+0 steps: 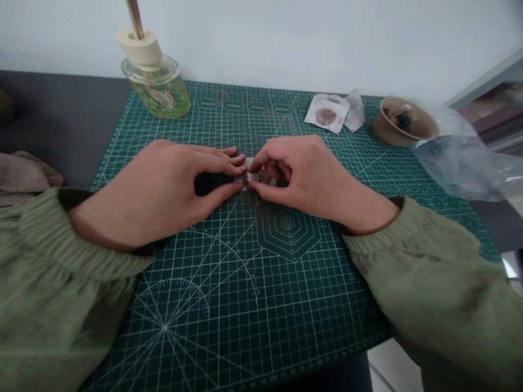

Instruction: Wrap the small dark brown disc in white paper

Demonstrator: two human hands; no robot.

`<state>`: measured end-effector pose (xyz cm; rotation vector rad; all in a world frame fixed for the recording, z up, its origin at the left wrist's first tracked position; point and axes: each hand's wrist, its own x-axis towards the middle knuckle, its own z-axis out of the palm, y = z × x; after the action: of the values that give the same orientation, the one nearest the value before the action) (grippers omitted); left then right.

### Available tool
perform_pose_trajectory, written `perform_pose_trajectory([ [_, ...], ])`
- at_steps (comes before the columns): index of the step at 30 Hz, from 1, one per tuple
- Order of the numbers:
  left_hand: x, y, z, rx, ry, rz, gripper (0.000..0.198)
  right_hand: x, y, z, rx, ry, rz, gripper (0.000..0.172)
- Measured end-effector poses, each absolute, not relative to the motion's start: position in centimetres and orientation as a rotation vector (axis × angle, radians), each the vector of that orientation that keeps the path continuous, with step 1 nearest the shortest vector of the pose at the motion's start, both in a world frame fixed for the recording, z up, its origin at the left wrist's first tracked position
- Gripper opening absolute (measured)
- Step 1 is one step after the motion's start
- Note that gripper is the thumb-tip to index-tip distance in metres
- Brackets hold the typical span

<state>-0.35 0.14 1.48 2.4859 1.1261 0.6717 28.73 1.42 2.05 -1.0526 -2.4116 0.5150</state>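
Observation:
A small square packet point(267, 175), white with a brownish middle, lies on the green cutting mat point(229, 261) and is largely covered by my fingers. My left hand point(175, 179) grips its left side, fingertips and thumb pressing it against the mat. From the other side, my right hand point(302, 169) pinches a crumpled whitish bit of the packet between thumb and index finger, the other fingers curled under. The fingertips of both hands nearly meet there. What is inside the packet cannot be made out.
Two similar flat white packets point(326, 114) with brown centres lie at the back. To their right are a brown bowl point(392, 130) holding dark bits and a clear plastic bag point(449, 169). A glass reed diffuser point(161, 92) stands back left; a crumpled cloth point(30, 177) lies left.

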Motion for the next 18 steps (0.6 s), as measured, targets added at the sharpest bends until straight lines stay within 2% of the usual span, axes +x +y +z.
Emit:
perform_pose_trajectory([
  [18,-0.55,0.11,1.45,2.507,1.124,0.674,0.030,28.77,1.60,2.01,-1.073,-2.370,0.558,0.005],
])
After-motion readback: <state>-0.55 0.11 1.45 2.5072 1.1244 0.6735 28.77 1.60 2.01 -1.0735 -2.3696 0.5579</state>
